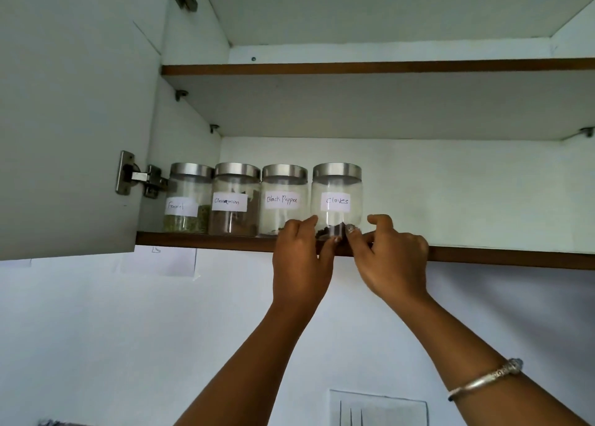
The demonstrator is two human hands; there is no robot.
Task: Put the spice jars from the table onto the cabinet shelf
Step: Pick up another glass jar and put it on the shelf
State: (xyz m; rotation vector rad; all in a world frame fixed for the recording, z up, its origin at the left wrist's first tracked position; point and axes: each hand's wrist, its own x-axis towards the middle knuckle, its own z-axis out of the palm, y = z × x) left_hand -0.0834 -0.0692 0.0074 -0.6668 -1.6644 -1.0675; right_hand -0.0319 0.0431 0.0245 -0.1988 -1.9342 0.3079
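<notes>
Seating the Cloves jar (337, 197) on the lower cabinet shelf (199, 240): the jar stands upright at the front edge, fourth in a row, with the Black Pepper jar (283, 200), Cinnamon jar (235, 200) and Fennel jar (188, 200) ranged at its 9 o'clock, the nearest just beside it with a narrow gap. The left hand (301, 258) takes the base from 8 o'clock and the right hand (389, 258) from 4 o'clock. On each hand the thumb and curled fingers pinch the lowest part of the wall, the thumbs (351, 230) lying across the front. Whether the base rests wholly on the board or overhangs its lip cannot be told, as the hands cover it. The jar appears to be clear and rigid, probably glass, with a brushed metal lid (337, 169) and only a little dark spice at the bottom, so it should handle as light, stiff, smooth-sided and breakable if dropped. A low two-sided hold on the wall, clear of the paper label (337, 200), suits sliding it back toward 12 o'clock. The open cabinet door (74, 119) hangs at 9 o'clock.
</notes>
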